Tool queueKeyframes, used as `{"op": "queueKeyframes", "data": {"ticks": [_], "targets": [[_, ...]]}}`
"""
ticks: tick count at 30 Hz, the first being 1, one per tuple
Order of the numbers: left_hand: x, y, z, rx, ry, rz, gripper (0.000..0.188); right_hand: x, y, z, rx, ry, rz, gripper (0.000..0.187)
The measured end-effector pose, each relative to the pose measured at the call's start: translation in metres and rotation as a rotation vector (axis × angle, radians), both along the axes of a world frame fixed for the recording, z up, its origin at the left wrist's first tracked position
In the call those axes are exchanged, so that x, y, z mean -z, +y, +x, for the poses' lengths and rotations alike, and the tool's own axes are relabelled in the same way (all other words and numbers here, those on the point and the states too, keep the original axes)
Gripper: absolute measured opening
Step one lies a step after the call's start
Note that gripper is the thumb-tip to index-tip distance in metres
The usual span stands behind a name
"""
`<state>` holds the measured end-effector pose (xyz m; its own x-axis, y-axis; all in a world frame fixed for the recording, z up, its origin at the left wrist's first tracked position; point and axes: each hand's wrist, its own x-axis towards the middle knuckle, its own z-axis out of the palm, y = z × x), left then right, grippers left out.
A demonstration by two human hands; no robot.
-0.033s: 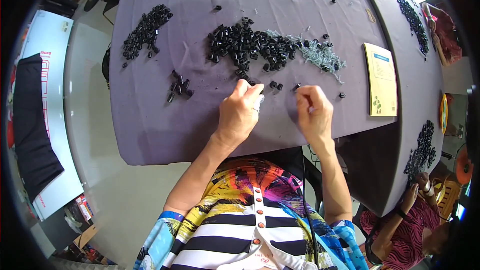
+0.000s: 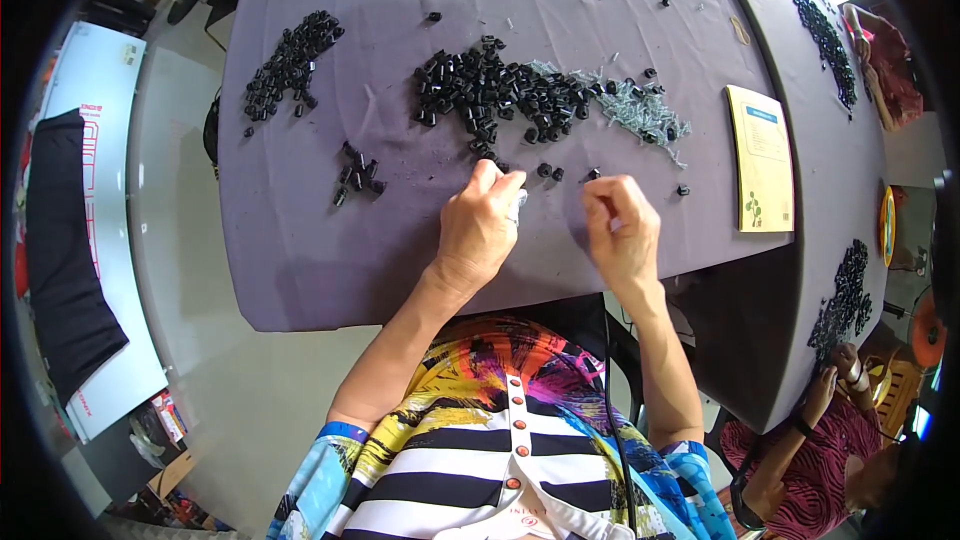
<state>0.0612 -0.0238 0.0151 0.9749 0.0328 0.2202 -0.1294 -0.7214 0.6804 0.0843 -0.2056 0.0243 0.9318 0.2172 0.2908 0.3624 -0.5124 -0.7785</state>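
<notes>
My left hand is closed, thumb and forefinger pinched at the lower edge of a heap of small black plastic caps. Something clear and whitish shows beside its curled fingers; what sits in the fingertips is hidden. To the right, my right hand hovers over the cloth with its fingers curled into a pinch, and anything between them is too small to make out. A black cap lies just beyond its fingertips. Two loose caps rest between the hands. Small clear plastic pins are heaped against the caps.
On the grey tablecloth, another pile of caps lies far left, with a small cluster of black pieces nearer. A yellow booklet lies at right. Beyond it, a co-worker's hands are at another black pile.
My right hand has shifted slightly left, toward my left hand. My left hand stays almost in place.
</notes>
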Motion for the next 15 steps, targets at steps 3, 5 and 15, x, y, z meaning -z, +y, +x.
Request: {"op": "queueKeyframes", "data": {"ticks": [3,5,15], "targets": [[0.003,-0.002,0.0,0.015,0.017,0.015,0.022,-0.003,0.013,-0.011,-0.068,0.048,0.052,0.004],[0.003,-0.002,-0.001,0.007,0.028,0.011,0.023,-0.003,0.021,-0.015,-0.082,0.104,0.08,0.004],[0.009,0.015,-0.02,0.005,0.346,-0.915,0.015,0.014,0.04,-0.018,-0.121,0.383,0.342,0.003]]}}
